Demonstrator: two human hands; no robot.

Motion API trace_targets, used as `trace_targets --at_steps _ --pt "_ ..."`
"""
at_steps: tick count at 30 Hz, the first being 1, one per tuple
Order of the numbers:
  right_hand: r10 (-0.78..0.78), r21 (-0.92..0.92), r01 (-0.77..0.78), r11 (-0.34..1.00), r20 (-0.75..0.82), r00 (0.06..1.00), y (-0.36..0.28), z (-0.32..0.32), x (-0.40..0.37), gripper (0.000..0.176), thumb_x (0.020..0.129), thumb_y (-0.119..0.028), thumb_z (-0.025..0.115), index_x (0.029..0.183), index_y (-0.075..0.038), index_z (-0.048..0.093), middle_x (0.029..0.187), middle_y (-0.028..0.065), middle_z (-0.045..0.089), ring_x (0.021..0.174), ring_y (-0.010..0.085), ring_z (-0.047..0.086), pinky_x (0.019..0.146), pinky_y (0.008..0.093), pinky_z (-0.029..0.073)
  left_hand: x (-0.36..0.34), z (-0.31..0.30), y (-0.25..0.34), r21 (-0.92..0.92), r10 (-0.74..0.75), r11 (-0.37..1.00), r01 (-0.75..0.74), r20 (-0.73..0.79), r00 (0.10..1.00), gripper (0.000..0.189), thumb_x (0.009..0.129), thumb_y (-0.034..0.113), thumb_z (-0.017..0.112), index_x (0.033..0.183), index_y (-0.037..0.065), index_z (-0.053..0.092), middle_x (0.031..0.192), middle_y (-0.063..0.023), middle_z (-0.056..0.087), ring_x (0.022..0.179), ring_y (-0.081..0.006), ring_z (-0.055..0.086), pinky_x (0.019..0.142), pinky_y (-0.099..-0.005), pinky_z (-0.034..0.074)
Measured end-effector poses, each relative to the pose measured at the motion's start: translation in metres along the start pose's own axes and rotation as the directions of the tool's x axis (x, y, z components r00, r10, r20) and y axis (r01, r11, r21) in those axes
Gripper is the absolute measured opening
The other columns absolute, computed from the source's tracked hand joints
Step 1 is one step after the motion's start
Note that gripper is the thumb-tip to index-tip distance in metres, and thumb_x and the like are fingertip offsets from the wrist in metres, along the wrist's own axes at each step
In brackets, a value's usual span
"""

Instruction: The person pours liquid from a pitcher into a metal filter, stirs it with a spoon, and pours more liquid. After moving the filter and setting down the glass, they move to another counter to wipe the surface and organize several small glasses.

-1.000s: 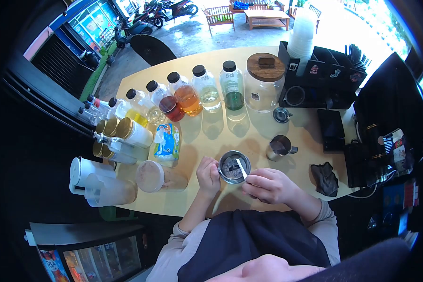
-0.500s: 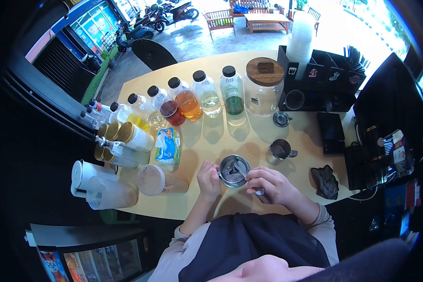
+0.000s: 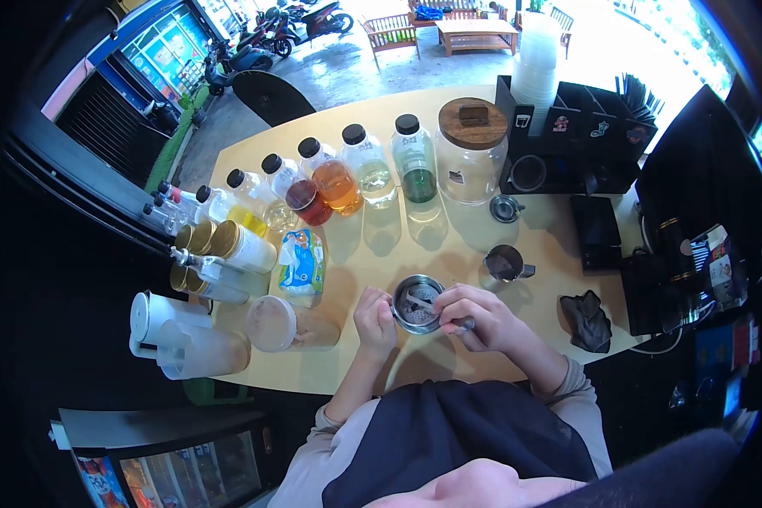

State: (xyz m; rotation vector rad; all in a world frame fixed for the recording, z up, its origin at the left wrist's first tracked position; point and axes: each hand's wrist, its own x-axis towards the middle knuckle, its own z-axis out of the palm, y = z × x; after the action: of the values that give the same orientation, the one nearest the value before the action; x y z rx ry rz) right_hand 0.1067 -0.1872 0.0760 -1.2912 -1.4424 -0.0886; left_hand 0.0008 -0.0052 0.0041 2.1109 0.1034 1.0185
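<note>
so the metal cup (image 3: 408, 306) sits at the near edge of the counter (image 3: 372, 254), right in front of the person, and it hasn't really budged over the last second. What changes is the spoon (image 3: 426, 301). A second ago it lies flat across the mouth with its pale blade showing. Now it's tipped down inside, and only a thin sliver shows against the dark stuff. The right hand (image 3: 483, 320) has slid up and in from lower right, so its fingers now crowd the cup's right rim, pinched shut around the spoon handle. The left hand (image 3: 374, 320) stays wrapped on the cup's left wall, steadying it. My read: the spoon has gone from resting to digging or stirring, so the work is mid-go, not wrapping up

The cup itself is round shiny steel and upright. The dark greyish contents look clumpy and sit fairly low, though I can't tell if they're powder or wet

Around it there's a small steel pitcher (image 3: 505, 263) just beyond on the right and a dark cloth (image 3: 586, 322) further right. A blue-and-white packet (image 3: 301, 261) and a tipped-over tub (image 3: 273, 323) are off to the left. A row of bottles (image 3: 366, 168) with coloured liquids runs along the back, next to a wood-lidded jar (image 3: 471, 157)
</note>
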Motion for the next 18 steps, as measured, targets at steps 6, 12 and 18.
trace_targets --at_steps 6,12,18 --pt "-0.158 -0.281 0.180 0.942 0.100 0.982 -0.005 -0.005 0.011 0.023 0.077 -0.013 0.070 0.090 -0.004 0.054 0.086 0.0081 0.058 0.073 0.0238 0.061 0.061 0.0324 0.050 0.000 -0.002 0.000 0.023 0.004 1.000 -0.004 0.016 1.000 0.035 0.091 0.018 0.039 0.064 -0.003 0.049 0.065 -0.0156 0.050 0.064 -0.0316 0.049 0.059 -0.0403 0.039" --pt "-0.185 -0.335 0.243 0.910 0.194 0.963 -0.015 -0.006 0.013 0.023 0.080 -0.022 0.070 0.087 -0.006 0.055 0.078 0.0061 0.057 0.064 0.0217 0.059 0.054 0.0318 0.047 0.000 -0.001 0.001 0.004 -0.002 1.000 0.002 0.011 1.000 0.037 0.092 0.019 0.039 0.064 -0.003 0.049 0.065 -0.0154 0.050 0.064 -0.0315 0.049 0.059 -0.0402 0.039" --pt "-0.135 -0.371 0.119 0.921 -0.018 0.991 -0.008 -0.005 0.008 0.018 0.079 -0.014 0.068 0.086 -0.005 0.055 0.069 0.0044 0.055 0.058 0.0208 0.057 0.052 0.0318 0.045 0.001 -0.001 0.002 0.007 0.008 1.000 -0.008 0.005 1.000 0.036 0.091 0.018 0.040 0.064 -0.003 0.049 0.065 -0.0156 0.050 0.063 -0.0317 0.049 0.059 -0.0403 0.038"
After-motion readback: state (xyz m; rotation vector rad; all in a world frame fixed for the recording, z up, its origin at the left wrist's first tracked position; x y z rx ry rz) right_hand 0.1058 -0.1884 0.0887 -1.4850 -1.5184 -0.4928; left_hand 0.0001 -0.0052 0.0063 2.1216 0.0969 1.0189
